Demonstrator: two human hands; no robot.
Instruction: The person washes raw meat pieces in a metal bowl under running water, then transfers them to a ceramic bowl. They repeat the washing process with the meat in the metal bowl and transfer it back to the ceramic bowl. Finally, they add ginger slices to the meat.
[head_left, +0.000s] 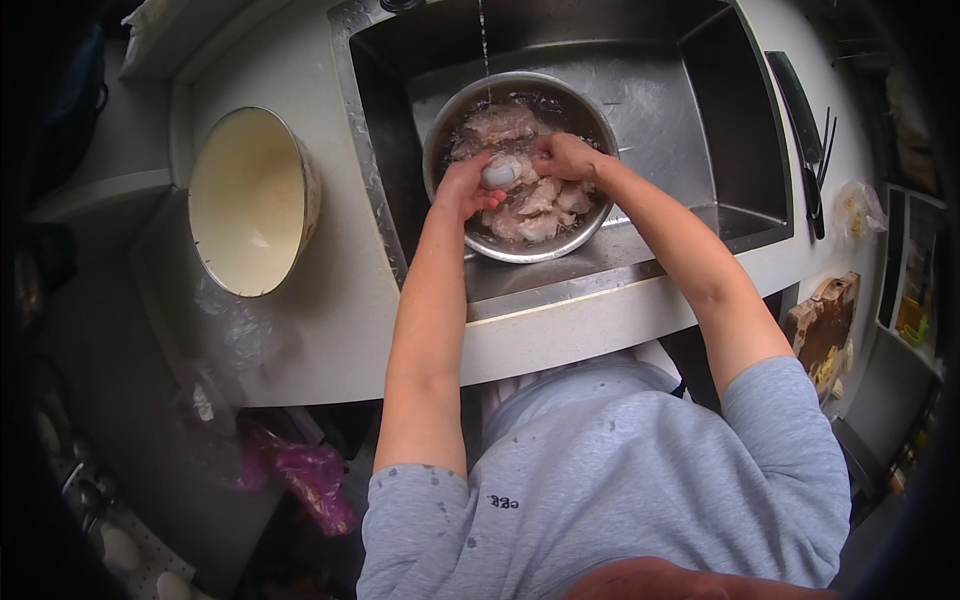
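Note:
A round metal basin (525, 257) stands in the stainless steel sink, holding water and several pale pieces of raw meat (540, 202). My left hand (466, 186) is at the basin's left side, gripping a meat piece with a smooth, whitish, rounded end (500, 172), perhaps a bone joint. On the right, my right hand (568, 156) reaches over the rim with curled fingers pinching at the meat; its fingertips are partly hidden. A thin stream of water (484, 45) falls into the back of the basin.
The sink (652, 112) extends right of the basin. On the left counter a cream enamel bowl (247, 202) is tipped on its side. A black-handled knife (795, 105), a clear plastic bag (859, 214) and a wooden cutting board (821, 322) are at the right. A pink plastic bag (300, 472) lies lower left.

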